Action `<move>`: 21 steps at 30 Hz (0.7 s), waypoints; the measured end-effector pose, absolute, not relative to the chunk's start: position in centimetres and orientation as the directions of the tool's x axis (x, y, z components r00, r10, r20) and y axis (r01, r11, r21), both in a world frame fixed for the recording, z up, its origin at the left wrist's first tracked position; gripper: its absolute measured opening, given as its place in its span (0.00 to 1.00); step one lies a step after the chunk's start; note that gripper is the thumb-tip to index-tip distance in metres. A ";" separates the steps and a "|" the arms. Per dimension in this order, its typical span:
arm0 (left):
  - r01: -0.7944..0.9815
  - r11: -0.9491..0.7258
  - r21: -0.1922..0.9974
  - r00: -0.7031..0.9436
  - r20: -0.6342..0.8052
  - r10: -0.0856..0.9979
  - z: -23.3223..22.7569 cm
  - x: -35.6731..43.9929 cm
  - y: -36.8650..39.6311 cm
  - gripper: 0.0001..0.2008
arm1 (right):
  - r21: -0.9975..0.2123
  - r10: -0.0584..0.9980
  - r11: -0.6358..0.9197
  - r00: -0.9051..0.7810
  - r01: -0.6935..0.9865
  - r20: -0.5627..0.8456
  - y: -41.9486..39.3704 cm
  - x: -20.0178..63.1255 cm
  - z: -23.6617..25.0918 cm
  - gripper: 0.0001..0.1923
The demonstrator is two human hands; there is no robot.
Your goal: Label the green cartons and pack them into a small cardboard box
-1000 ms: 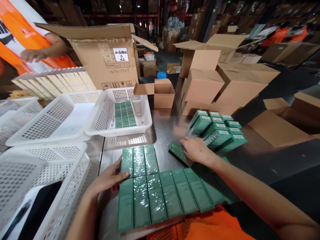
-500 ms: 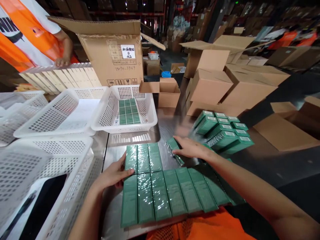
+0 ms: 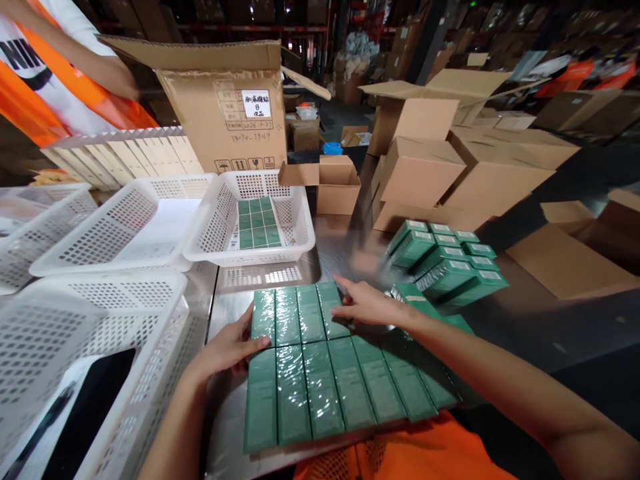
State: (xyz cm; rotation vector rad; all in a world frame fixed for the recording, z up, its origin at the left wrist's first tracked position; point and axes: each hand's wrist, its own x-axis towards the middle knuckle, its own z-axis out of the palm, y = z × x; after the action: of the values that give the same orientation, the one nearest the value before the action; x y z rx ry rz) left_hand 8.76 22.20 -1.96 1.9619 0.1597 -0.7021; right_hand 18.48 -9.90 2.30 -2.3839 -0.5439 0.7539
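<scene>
Shrink-wrapped green boxes lie in two rows on the metal table in front of me, with a longer front row (image 3: 320, 393) and a shorter back row (image 3: 287, 317). My left hand (image 3: 233, 347) grips the leftmost box of the back row, thumb on top and fingers at its side. At the other end of that row, my right hand (image 3: 370, 305) holds a green box (image 3: 333, 313) against its neighbour. Part of this box is covered by my fingers. My right forearm passes over the front row's right end.
Standing green boxes (image 3: 445, 260) are grouped at the right. A white basket (image 3: 250, 257) with green-printed sheets sits behind the rows; more white baskets (image 3: 105, 273) are at left. Cardboard cartons (image 3: 420, 173) stand at the back, and a co-worker in an orange vest is at upper left.
My right hand has brought a green box leftward and set it against the back row's right end. My left hand stays put. The co-worker's hand has lifted off the pale upright packs.
</scene>
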 end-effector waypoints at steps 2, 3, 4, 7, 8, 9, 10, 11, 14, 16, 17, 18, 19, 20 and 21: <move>0.403 -0.495 0.770 0.818 -0.546 -0.183 -2.1 8.8 22.2 0.56 | -0.655 0.512 -0.726 0.800 0.209 -0.313 -11.7 18.4 3.2 0.40; 0.405 -0.498 0.767 0.815 -0.549 -0.183 -2.2 8.8 22.2 0.56 | -0.639 0.489 -0.732 0.835 0.237 -0.251 -12.8 18.3 3.9 0.38; 0.407 -0.499 0.765 0.814 -0.552 -0.182 -2.3 8.8 22.3 0.57 | -0.600 0.456 -0.754 0.871 0.268 -0.185 -14.1 18.0 4.7 0.35; 0.409 -0.508 0.758 0.810 -0.558 -0.181 -2.4 8.9 22.2 0.57 | -0.350 0.298 -0.900 0.952 0.258 -0.065 -18.1 16.7 6.7 0.29; 0.410 -0.512 0.755 0.808 -0.561 -0.180 -2.4 8.9 22.2 0.57 | -0.251 0.231 -0.946 0.970 0.207 -0.074 -19.2 16.0 7.1 0.29; 0.410 -0.513 0.754 0.808 -0.562 -0.180 -2.4 8.9 22.1 0.58 | -0.164 0.165 -0.976 0.981 0.146 -0.107 -20.2 15.4 7.2 0.29; 0.408 -0.512 0.756 0.810 -0.559 -0.180 -2.4 8.9 22.1 0.58 | -0.100 0.105 -0.991 0.983 0.090 -0.151 -20.9 14.7 7.1 0.29; 0.405 -0.511 0.758 0.813 -0.554 -0.177 -2.4 8.9 22.0 0.58 | -0.059 0.060 -0.997 0.979 0.050 -0.195 -21.3 14.2 6.9 0.30; 0.403 -0.508 0.762 0.819 -0.547 -0.172 -2.4 8.8 22.0 0.59 | -0.028 0.017 -1.000 0.967 0.010 -0.255 -21.3 13.4 5.6 0.36; 0.413 -0.507 0.757 0.815 -0.555 -0.165 -2.5 8.8 22.0 0.59 | -0.026 -0.001 -1.000 0.968 -0.008 -0.252 -20.8 13.6 4.8 0.38; 0.415 -0.504 0.758 0.817 -0.554 -0.160 -2.5 8.7 22.0 0.59 | -0.030 -0.010 -0.999 0.969 -0.018 -0.247 -20.5 13.8 4.5 0.38; 0.415 -0.499 0.761 0.822 -0.549 -0.153 -2.6 8.7 22.1 0.59 | -0.054 -0.010 -0.998 0.971 -0.024 -0.239 -20.3 14.1 4.2 0.38; 0.414 -0.493 0.765 0.826 -0.543 -0.148 -2.6 8.7 22.1 0.58 | -0.107 -0.001 -0.994 0.974 -0.026 -0.225 -20.1 14.3 4.1 0.38; 0.416 -0.489 0.767 0.826 -0.544 -0.150 -2.7 8.7 22.2 0.58 | -0.196 0.011 -0.980 0.978 -0.031 -0.209 -19.9 14.6 4.0 0.37; 0.419 -0.486 0.767 0.823 -0.547 -0.154 -2.7 8.8 22.2 0.58 | -0.321 0.018 -0.946 0.981 -0.046 -0.195 -19.6 14.9 3.9 0.36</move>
State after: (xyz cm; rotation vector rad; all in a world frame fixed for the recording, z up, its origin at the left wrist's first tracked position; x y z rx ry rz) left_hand 8.77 22.21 -2.66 1.9661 0.1971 -0.6926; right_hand 14.88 -19.65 3.89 -2.7982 0.0198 0.2792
